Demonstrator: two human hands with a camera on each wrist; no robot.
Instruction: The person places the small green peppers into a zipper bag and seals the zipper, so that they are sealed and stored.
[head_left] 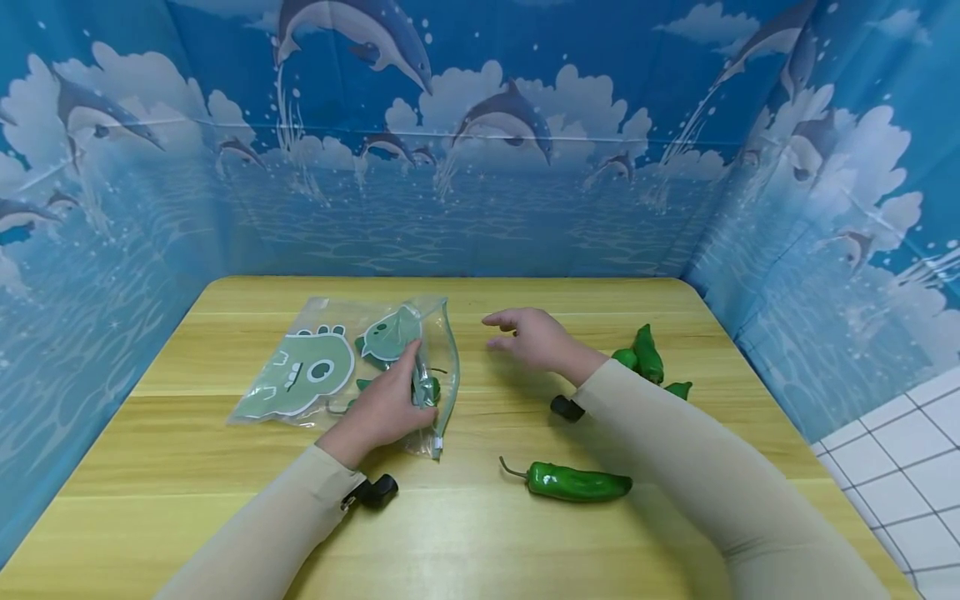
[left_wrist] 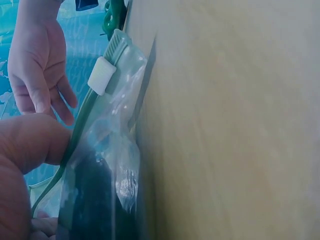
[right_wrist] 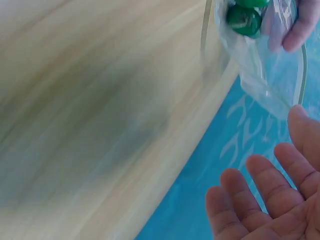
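A clear zip bag (head_left: 307,312) printed with green cartoon figures lies on the left half of the table, its mouth facing right. Green peppers (right_wrist: 244,20) show inside it in the right wrist view. My left hand (head_left: 390,404) grips the bag near its mouth, with the white slider (left_wrist: 102,76) close by in the left wrist view. Right of the mouth, my right hand (head_left: 534,337) hovers over the table with fingers extended and nothing in them. One long green pepper (head_left: 573,482) with a curved stem lies nearer the front.
More green peppers (head_left: 648,354) lie on the right side of the wooden table (head_left: 247,517), partly hidden behind my right forearm. A blue dolphin-print curtain (head_left: 480,217) stands along the back and both sides. White tiles (head_left: 900,467) show beyond the right edge.
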